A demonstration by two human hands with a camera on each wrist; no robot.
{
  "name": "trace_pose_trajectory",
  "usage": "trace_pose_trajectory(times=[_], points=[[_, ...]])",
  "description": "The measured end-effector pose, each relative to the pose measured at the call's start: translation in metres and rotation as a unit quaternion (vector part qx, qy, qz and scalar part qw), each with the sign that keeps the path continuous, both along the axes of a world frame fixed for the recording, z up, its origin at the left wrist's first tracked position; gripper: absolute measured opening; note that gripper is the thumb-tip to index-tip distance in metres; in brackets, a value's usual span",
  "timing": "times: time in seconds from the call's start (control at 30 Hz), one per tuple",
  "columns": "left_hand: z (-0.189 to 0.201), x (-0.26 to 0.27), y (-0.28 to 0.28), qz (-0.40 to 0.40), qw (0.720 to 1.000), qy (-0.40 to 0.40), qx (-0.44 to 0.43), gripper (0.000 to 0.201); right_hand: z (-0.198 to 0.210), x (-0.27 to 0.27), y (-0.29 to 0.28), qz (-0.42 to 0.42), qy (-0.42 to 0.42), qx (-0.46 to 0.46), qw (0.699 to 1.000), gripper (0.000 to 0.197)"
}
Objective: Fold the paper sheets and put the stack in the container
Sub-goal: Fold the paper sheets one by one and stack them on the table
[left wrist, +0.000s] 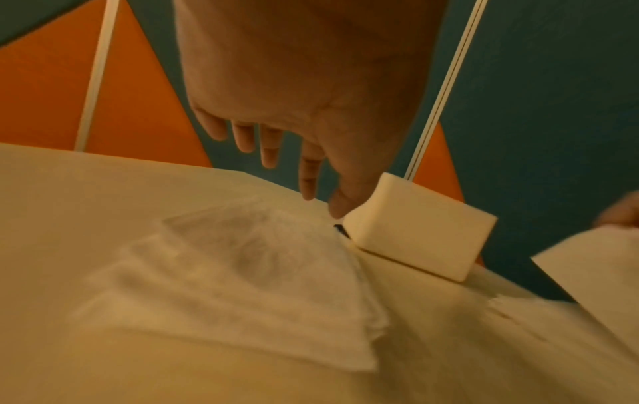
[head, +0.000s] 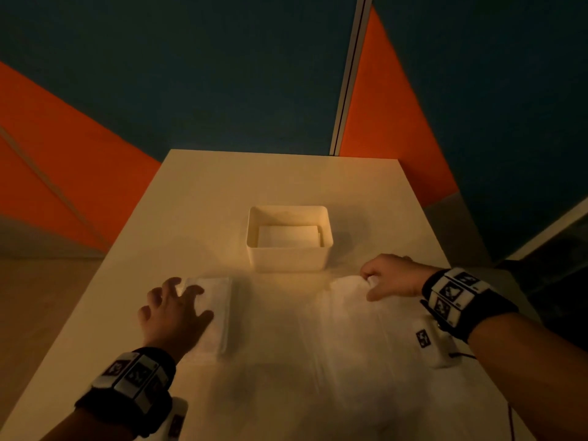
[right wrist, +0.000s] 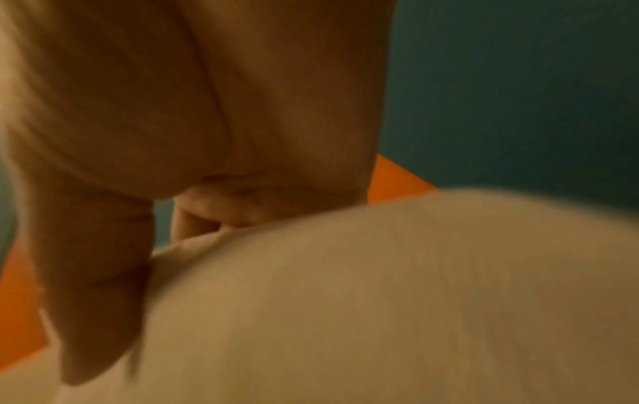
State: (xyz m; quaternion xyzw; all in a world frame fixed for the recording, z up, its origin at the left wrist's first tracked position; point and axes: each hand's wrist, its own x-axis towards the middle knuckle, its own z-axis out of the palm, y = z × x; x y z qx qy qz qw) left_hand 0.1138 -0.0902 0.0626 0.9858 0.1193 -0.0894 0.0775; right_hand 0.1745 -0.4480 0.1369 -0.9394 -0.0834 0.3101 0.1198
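Nearer than the container (head: 289, 249), which holds folded paper, the left hand (head: 173, 313) hovers with spread fingers over the blurred folded stack (head: 216, 313). The right hand (head: 391, 276) pinches a motion-smeared sheet's (head: 350, 313) far corner.

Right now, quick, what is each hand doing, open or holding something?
Left hand: open, fingers spread over the folded stack, gripping nothing.
Right hand: closed, pinching the far edge of the unfolded sheet.
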Motion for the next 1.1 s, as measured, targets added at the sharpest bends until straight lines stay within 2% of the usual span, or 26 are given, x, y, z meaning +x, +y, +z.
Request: trace_pose_trajectory(times=[0.07,0.1,0.13,0.2,0.27,0.37,0.4,0.43,0.5,0.63,0.67,0.77,0.87,0.97,1.03,1.1], points=[[0.004,0.003,-0.010,-0.053,0.997,-0.028,-0.054,0.053,0.017,-0.006,0.008,-0.015,0.038,0.138,0.990,0.013],[0.007,0.005,-0.016,-0.086,0.989,-0.022,-0.119,0.058,0.025,-0.010,0.014,-0.027,0.047,0.197,0.979,0.014],[0.013,0.006,-0.024,-0.100,0.971,0.019,-0.217,0.066,0.031,-0.013,0.019,-0.044,0.048,0.249,0.966,0.014],[0.028,0.003,-0.043,-0.103,0.894,0.147,-0.410,0.081,0.039,-0.020,0.032,-0.088,0.038,0.358,0.929,0.019],[0.042,-0.001,-0.060,-0.114,0.814,0.243,-0.516,0.084,0.043,-0.026,0.046,-0.144,0.015,0.469,0.871,0.025],[0.048,-0.004,-0.072,-0.085,0.698,0.242,-0.668,0.091,0.038,-0.034,0.063,-0.236,-0.029,0.580,0.779,0.023],[0.050,-0.003,-0.074,-0.057,0.665,0.223,-0.711,0.090,0.035,-0.036,0.067,-0.260,-0.041,0.598,0.757,0.022],[0.053,-0.002,-0.077,-0.039,0.645,0.200,-0.737,0.087,0.031,-0.037,0.069,-0.280,-0.052,0.607,0.742,0.021],[0.060,0.002,-0.082,-0.027,0.639,0.146,-0.755,0.078,0.023,-0.040,0.070,-0.309,-0.066,0.607,0.729,0.019],[0.066,0.010,-0.080,-0.019,0.669,0.050,-0.742,0.068,0.011,-0.044,0.061,-0.317,-0.016,0.611,0.725,0.025],[0.068,0.011,-0.078,-0.023,0.678,0.035,-0.734,0.060,0.007,-0.044,0.058,-0.320,-0.002,0.608,0.726,0.026],[0.075,0.011,-0.076,-0.038,0.702,0.020,-0.710,0.018,0.001,-0.043,0.051,-0.339,0.028,0.604,0.721,0.026],[0.079,0.010,-0.072,-0.075,0.726,0.028,-0.683,0.027,0.004,-0.045,0.048,-0.351,0.078,0.613,0.703,0.029],[0.088,0.010,-0.068,-0.128,0.744,0.057,-0.654,0.026,0.008,-0.044,0.042,-0.358,0.136,0.626,0.679,0.052],[0.090,0.012,-0.065,-0.147,0.751,0.076,-0.640,0.033,0.009,-0.041,0.040,-0.359,0.135,0.601,0.701,0.060],[0.091,0.013,-0.060,-0.152,0.740,0.109,-0.646,0.034,0.008,-0.040,0.043,-0.338,0.096,0.553,0.756,0.047]])
